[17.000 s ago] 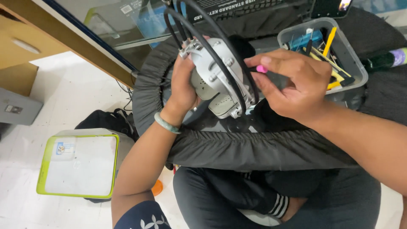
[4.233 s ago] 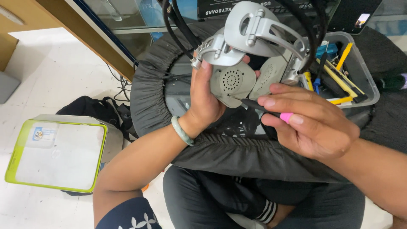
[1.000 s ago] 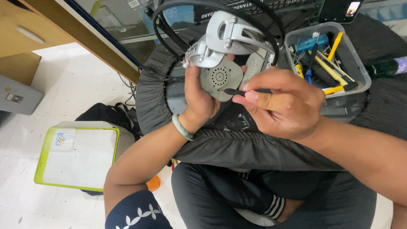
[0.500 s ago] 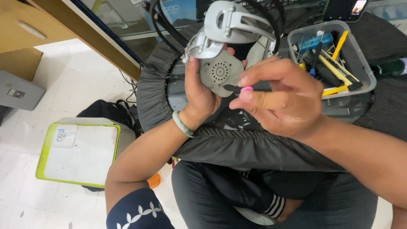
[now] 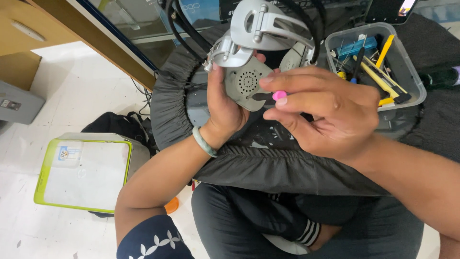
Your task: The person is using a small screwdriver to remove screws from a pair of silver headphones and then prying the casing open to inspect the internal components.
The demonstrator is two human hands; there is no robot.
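Near the top centre of the frame, my left hand [image 5: 225, 103] is clenched around a grey headset [image 5: 249, 57], holding its round perforated earcup up over the black cloth on my lap. My right hand [image 5: 326, 112] pinches a slim dark tool [image 5: 263, 96] with a pink end, its tip touching the earcup. At upper right, a clear plastic bin [image 5: 412, 81] holds yellow-handled tools. At lower left lies a green-rimmed white lid [image 5: 84, 175].

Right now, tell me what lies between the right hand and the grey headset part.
In the head view, a slim black tool spans from the right hand to the grey headset part, which the left hand holds.
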